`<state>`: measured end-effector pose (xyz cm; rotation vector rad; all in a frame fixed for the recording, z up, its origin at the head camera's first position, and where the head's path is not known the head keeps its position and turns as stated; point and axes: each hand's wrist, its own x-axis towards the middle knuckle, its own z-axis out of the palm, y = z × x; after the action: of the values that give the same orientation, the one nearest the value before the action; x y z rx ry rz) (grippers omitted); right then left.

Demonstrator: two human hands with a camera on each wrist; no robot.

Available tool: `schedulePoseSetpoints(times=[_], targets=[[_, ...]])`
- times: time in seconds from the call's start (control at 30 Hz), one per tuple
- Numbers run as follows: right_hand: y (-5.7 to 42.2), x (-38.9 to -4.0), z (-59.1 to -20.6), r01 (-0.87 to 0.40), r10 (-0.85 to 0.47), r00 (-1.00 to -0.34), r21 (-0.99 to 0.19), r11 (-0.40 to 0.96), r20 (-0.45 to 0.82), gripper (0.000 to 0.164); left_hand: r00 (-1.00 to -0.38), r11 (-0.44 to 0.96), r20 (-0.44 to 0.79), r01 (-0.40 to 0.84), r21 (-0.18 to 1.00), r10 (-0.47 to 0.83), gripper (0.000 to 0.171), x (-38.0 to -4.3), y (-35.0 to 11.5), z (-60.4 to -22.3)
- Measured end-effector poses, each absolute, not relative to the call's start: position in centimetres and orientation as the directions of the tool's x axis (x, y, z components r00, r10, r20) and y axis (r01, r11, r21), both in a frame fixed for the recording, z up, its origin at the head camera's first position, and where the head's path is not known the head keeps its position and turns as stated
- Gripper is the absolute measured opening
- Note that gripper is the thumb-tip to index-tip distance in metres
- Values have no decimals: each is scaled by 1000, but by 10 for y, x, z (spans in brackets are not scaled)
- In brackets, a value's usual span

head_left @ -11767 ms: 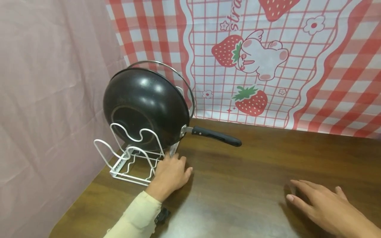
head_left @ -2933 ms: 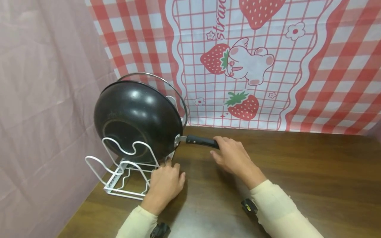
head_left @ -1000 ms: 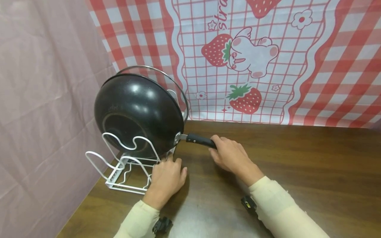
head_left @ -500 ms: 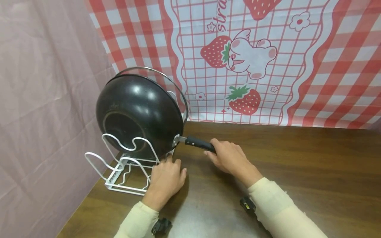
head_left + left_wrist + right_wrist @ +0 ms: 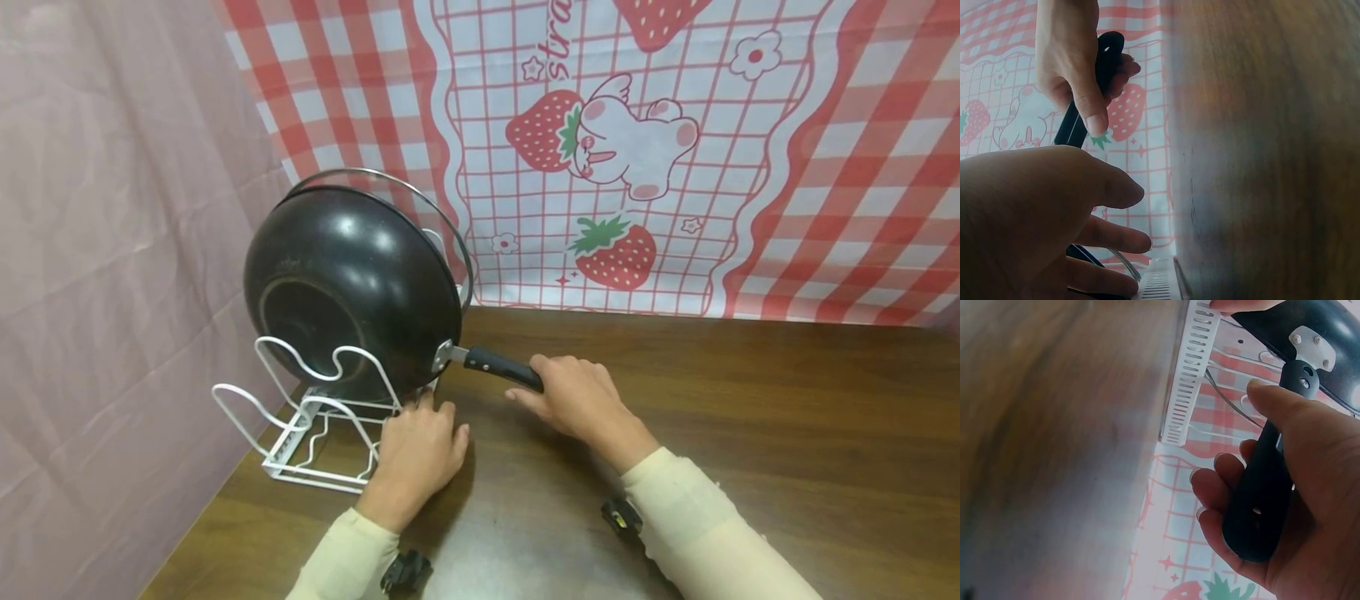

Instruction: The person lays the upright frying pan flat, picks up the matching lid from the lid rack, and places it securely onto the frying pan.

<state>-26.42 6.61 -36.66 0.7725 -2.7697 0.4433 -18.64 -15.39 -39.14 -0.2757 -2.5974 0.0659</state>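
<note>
A black wok (image 5: 352,275) stands on its side in a white wire pan rack (image 5: 322,479), its base facing me. Its long black handle (image 5: 502,368) points right, and my right hand (image 5: 588,404) grips the end. In the right wrist view, the fingers and thumb wrap around the handle (image 5: 1260,494). My left hand (image 5: 420,454) rests at the right side of the rack with its fingers mostly straight. The left wrist view has the fingertips (image 5: 1125,287) against the slotted side rail (image 5: 1160,284), the thumb free of it.
Behind the wok, a glass lid (image 5: 420,193) with a metal rim stands upright. A pink curtain (image 5: 112,250) hangs close at the left, and a checked strawberry cloth (image 5: 615,250) covers the back. The wooden table (image 5: 750,433) extends to the right.
Since the earliest frame, my right hand has come from the table onto the handle. Over the last second the handle has dipped slightly, the wok turning with it. My left hand stays at the rack.
</note>
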Motion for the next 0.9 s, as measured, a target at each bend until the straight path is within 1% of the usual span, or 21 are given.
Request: schedulePoseSetpoints(times=[0.2, 0.3, 0.57, 0.73, 0.8, 0.9], targets=[[67, -265, -367, -534, -462, -831, -209, 819, 311, 31, -832, 977, 511, 190, -100, 215, 31, -188, -153, -390], [65, -264, -367, -517, -447, -842, -214, 829, 303, 27, -831, 977, 514, 188, -102, 214, 31, -187, -153, -391], [61, -260, -372, -456, -393, -885, -297, 839, 248, 29, -831, 976, 512, 187, -113, 218, 32, -183, -154, -395], [61, -261, -372, -444, -383, -896, -388, 808, 226, 40, -830, 976, 513, 185, -116, 218, 32, -185, -154, -395], [61, -261, -371, -436, -380, -900, -415, 798, 214, 43, -829, 976, 514, 187, -115, 219, 32, -185, -154, -394], [61, -263, -370, -434, -377, -900, -411, 802, 217, 40, -827, 976, 517, 190, -108, 219, 32, -186, -154, -393]])
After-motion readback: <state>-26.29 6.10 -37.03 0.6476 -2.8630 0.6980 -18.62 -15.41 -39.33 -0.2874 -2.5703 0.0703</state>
